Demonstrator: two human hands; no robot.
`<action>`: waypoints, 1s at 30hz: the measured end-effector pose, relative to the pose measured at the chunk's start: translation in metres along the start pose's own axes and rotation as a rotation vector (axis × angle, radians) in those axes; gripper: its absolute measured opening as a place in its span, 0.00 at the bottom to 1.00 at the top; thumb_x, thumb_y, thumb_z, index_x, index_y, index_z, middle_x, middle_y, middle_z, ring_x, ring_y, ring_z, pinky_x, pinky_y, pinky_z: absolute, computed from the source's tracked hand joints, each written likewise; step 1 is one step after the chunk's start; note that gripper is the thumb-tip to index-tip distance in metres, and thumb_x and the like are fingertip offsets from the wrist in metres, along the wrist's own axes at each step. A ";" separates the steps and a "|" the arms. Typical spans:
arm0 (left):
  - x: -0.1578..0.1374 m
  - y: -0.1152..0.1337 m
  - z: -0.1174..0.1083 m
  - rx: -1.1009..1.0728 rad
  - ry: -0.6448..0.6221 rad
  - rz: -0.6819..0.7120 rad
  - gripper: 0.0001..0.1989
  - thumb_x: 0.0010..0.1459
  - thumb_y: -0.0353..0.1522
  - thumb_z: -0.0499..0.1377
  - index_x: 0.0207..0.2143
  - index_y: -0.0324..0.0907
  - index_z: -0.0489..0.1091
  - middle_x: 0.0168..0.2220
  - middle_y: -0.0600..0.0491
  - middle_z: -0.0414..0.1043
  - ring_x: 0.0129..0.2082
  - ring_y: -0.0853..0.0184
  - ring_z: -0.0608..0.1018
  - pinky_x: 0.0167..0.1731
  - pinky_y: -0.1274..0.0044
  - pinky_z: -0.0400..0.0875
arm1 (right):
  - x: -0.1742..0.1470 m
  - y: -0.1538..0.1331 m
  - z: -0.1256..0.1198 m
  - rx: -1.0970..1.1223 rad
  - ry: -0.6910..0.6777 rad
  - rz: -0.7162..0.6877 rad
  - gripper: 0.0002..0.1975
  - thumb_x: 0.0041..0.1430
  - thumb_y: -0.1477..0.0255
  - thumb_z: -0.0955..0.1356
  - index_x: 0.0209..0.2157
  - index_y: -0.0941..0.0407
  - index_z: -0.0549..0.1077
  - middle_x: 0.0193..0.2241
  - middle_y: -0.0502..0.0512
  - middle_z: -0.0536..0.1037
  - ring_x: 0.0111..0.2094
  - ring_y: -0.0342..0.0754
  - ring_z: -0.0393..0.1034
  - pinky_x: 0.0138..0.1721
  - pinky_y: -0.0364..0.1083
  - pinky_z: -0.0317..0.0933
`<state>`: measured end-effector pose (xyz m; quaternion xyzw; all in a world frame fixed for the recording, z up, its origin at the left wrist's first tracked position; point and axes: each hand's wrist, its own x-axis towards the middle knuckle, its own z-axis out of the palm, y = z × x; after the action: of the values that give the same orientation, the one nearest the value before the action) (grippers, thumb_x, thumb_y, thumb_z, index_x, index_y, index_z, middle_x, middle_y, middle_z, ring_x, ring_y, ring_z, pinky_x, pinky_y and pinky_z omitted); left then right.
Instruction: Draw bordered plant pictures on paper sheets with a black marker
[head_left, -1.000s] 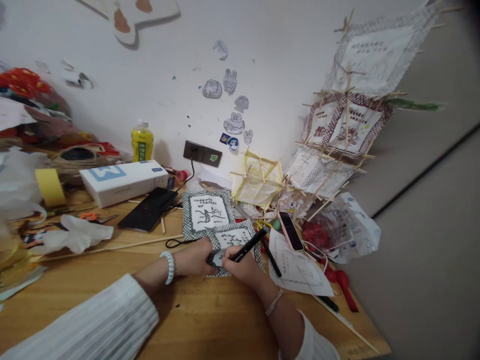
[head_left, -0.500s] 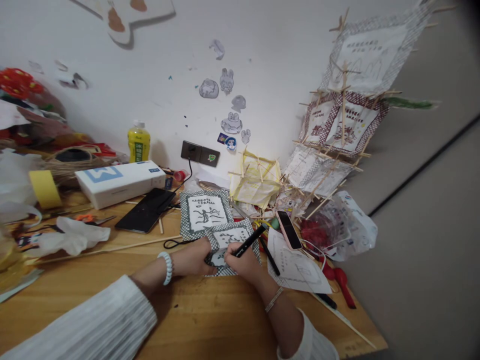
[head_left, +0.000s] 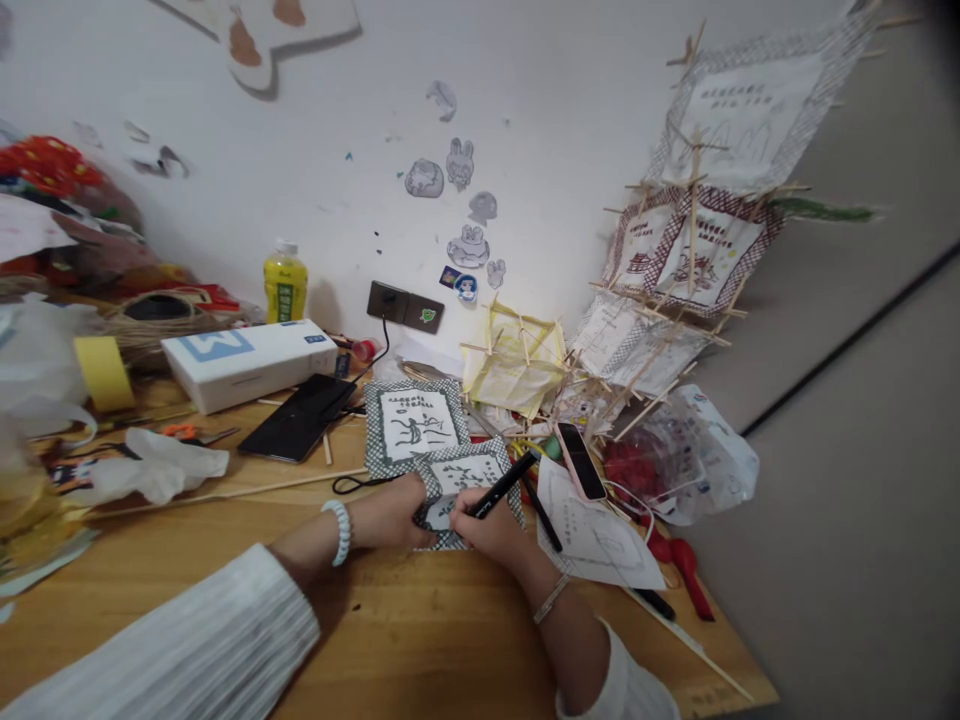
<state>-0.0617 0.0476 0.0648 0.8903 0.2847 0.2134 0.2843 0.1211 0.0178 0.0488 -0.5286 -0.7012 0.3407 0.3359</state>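
Observation:
My right hand is closed around a black marker pen, its tip down on a sheet of paper with a checkered border. The sheet bears dark plant-like drawings. At that sheet's left edge my left hand grips and holds it against the table; some of its fingers are hidden. Just behind, partly overlapped, lies a second bordered drawing with writing across its top. Close to my right hand rest a slim black pen and a white sketched sheet.
A pink-edged phone lies on the right, below a tall stick-and-paper lantern structure. A yellow paper frame stands at the back. Leftward are a black phone, white box, yellow bottle and tape roll.
The view has shifted slightly, so the scene sits a little farther right. Both hands keep their places on the sheet, and the marker pen stays in my right hand.

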 end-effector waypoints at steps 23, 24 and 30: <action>0.001 0.004 -0.003 -0.011 0.005 0.050 0.36 0.42 0.29 0.62 0.57 0.43 0.61 0.53 0.49 0.69 0.52 0.53 0.69 0.55 0.68 0.60 | 0.002 0.002 -0.005 -0.044 0.030 -0.023 0.09 0.43 0.79 0.64 0.15 0.56 0.62 0.14 0.43 0.61 0.19 0.40 0.55 0.21 0.39 0.50; 0.001 0.004 -0.003 -0.012 0.005 0.048 0.36 0.42 0.29 0.62 0.57 0.43 0.61 0.52 0.49 0.69 0.51 0.54 0.70 0.55 0.68 0.61 | 0.002 0.003 -0.005 -0.047 0.035 -0.024 0.09 0.43 0.79 0.64 0.15 0.56 0.62 0.14 0.43 0.61 0.20 0.40 0.55 0.22 0.39 0.50; 0.002 0.003 -0.002 -0.019 0.007 0.067 0.37 0.42 0.28 0.62 0.58 0.42 0.61 0.53 0.49 0.68 0.53 0.54 0.68 0.56 0.69 0.59 | 0.004 0.008 -0.008 -0.068 0.055 -0.023 0.07 0.42 0.78 0.63 0.15 0.56 0.62 0.15 0.44 0.61 0.21 0.41 0.56 0.22 0.39 0.49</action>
<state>-0.0603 0.0476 0.0683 0.8959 0.2534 0.2286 0.2845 0.1309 0.0240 0.0473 -0.5410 -0.7088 0.2980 0.3407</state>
